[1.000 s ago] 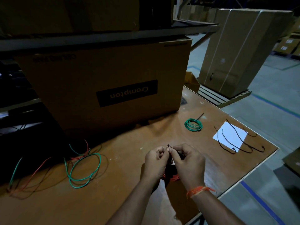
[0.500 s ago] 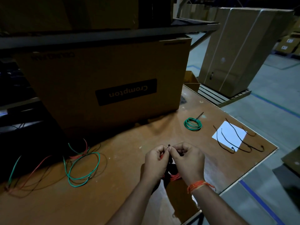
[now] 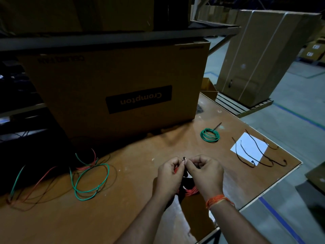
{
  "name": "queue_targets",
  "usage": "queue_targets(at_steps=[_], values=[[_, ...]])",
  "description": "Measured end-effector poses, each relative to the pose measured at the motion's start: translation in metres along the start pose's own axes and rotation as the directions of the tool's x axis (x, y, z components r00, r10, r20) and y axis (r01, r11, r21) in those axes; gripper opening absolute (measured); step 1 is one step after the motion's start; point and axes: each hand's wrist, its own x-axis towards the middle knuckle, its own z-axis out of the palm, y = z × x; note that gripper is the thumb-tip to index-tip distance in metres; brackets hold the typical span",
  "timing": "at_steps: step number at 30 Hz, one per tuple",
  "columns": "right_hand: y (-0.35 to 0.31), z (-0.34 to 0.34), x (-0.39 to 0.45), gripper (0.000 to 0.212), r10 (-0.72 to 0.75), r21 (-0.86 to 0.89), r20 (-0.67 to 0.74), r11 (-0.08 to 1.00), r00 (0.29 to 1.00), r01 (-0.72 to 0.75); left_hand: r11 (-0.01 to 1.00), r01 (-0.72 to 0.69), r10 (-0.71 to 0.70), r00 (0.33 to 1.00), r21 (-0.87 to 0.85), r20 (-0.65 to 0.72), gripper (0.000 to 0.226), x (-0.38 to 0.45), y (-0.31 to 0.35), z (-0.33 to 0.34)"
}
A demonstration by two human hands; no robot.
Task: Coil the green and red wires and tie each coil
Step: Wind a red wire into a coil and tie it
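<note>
- Centrally, the box label reads "Crompton", inverted.
- Left hand and right hand, fingers curled, pinch a black tie; the red coil hangs beneath them.
- The green coil lies on the table, well apart.

Biggest blocker from where I'm sitting is the big Crompton box, parked along the far edge of the tabletop and walling off that whole side. Left part is cluttered with loose green and red wires sprawling toward the left edge. Near the right corner there's a white paper with black ties lying across it, and a tied green coil sits between that and the box. The strip from the coil down toward the near edge, left of the paper, looks bare and passable.
</note>
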Motion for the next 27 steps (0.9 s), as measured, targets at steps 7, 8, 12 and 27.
queue_targets(at_steps=[7,8,12,27], values=[[0.0033,0.0004,0.0004,0.013,0.029,0.032,-0.003,0.999,1.000,-0.028,0.998,-0.015,0.014,1.000,0.054,0.003,0.031,0.0021,-0.0020,-0.0006],[0.0030,0.0006,0.0006,0.013,0.029,0.034,-0.005,0.999,1.000,-0.029,0.998,-0.022,0.022,1.000,0.062,0.004,0.032,0.0019,-0.0014,-0.0008],[0.0026,0.0017,0.0017,0.014,0.045,0.045,-0.005,0.998,0.999,-0.045,0.994,-0.050,0.048,0.999,0.099,0.021,0.031,-0.0010,0.0007,-0.0001],[0.0052,-0.0013,-0.0031,0.010,0.036,0.091,-0.004,0.995,0.999,-0.035,0.990,-0.080,0.082,0.997,0.119,-0.013,0.032,0.0022,-0.0042,0.0015]])
